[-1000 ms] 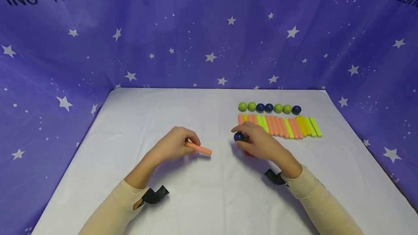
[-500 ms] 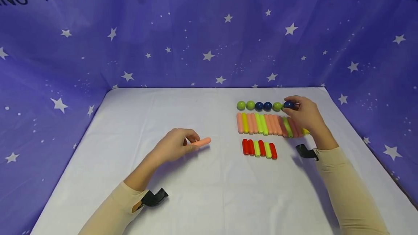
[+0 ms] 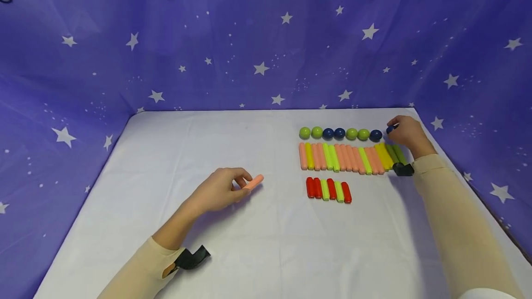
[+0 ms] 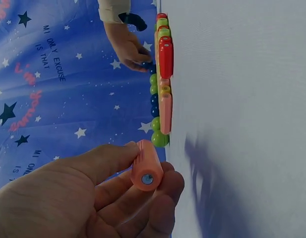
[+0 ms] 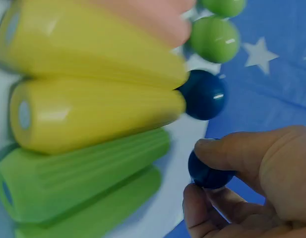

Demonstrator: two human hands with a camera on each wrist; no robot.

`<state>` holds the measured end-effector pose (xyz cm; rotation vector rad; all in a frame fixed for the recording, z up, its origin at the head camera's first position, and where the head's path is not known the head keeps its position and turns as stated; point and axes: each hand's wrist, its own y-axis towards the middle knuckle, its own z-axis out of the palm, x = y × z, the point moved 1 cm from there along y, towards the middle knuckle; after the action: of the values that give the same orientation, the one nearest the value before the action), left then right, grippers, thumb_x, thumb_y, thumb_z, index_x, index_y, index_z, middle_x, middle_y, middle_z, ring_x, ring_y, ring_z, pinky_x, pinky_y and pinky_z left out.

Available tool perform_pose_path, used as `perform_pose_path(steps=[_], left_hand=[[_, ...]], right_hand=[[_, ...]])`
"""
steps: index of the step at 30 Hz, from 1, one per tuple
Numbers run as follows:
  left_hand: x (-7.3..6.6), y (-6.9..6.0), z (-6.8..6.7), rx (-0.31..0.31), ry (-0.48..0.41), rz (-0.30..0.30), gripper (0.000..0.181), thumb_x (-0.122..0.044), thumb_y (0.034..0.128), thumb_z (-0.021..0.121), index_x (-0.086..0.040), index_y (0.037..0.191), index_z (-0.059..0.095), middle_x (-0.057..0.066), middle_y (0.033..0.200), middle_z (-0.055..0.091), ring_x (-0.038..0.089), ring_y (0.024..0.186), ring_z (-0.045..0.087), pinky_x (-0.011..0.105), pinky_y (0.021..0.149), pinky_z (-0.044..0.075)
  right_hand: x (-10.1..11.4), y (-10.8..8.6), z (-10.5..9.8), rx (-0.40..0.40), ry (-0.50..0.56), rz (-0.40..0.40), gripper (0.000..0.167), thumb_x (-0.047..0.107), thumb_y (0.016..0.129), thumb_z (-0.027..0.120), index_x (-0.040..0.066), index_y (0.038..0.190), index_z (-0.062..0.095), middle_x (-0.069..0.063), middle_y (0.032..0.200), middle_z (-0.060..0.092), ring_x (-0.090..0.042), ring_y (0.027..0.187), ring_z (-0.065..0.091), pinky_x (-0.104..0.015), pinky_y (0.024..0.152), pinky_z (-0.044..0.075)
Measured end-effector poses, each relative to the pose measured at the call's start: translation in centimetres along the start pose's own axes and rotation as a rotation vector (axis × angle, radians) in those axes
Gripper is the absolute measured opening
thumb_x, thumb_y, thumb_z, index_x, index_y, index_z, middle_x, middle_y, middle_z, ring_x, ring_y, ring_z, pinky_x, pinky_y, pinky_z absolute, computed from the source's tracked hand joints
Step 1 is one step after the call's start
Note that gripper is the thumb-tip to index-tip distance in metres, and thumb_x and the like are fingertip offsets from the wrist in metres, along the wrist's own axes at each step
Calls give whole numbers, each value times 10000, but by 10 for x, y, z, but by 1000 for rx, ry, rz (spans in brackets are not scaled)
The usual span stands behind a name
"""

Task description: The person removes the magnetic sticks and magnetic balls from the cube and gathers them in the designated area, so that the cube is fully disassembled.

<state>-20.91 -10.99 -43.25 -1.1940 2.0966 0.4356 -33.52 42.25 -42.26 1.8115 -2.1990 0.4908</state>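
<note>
Between thumb and fingers, my left hand [image 3: 220, 189] pinches a salmon-pink stick [image 3: 255, 182], held above the table left of the rows; a round metallic spot shows in the end of this stick [image 4: 145, 171] in the left wrist view. At the far right, my right hand [image 3: 409, 134] pinches a dark blue ball [image 5: 210, 171] just past the end of the ball row. That row of green and blue balls ends in another blue ball [image 3: 376, 135], a small gap away from the held one. Whether the held ball touches the table is hard to tell.
Below the balls lies a long row of pink, yellow and green sticks [image 3: 349, 158]. Nearer stands a short row of red and green sticks [image 3: 331, 190]. Everything rests on a white-covered table [image 3: 249, 253], with a purple starred curtain [image 3: 224, 36] around it.
My right hand has carried the blue ball from over the short stick row to the right end of the ball row. The left hand stays nearly in place, its pink stick turned to point upward right.
</note>
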Motion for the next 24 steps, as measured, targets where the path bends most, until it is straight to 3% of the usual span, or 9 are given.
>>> perform_pose_path(steps=[6,11,14,18,24], left_hand=[[-5,4,4,-18,-21,-26,264,-174,879,706,-147,1137,654,-55,859,655,103,527,586,298,492,474],[-7,19,9,-53,-31,-43,277,-194,880,705,-99,1134,649,-51,820,651,114,590,586,301,554,475],[-9,39,14,-39,-56,-71,296,-192,874,694,-78,1142,638,-53,795,661,128,632,586,304,594,473],[-12,76,24,-18,-76,-111,334,-215,868,673,-50,1152,617,-42,726,664,139,617,586,299,608,472],[-24,125,42,-74,-7,-170,371,-264,862,717,-4,1111,625,8,699,644,154,617,596,285,610,484]], right_hand=[[-14,4,6,77,-6,19,444,90,874,623,-61,1275,507,-338,1213,490,-460,1018,510,-597,904,424],[-17,4,3,76,-14,5,483,105,867,637,-55,1295,480,-341,1193,491,-464,1022,501,-617,931,399],[-17,3,-1,73,-23,-3,523,99,870,638,-60,1328,444,-357,1224,475,-493,1063,492,-628,933,392],[-13,-3,-7,26,-53,-22,556,93,869,626,-76,1352,408,-384,1252,447,-538,1100,459,-638,917,394],[6,-22,-9,-83,-54,-138,535,149,896,590,-96,1340,421,-390,1224,442,-540,1088,427,-643,876,387]])
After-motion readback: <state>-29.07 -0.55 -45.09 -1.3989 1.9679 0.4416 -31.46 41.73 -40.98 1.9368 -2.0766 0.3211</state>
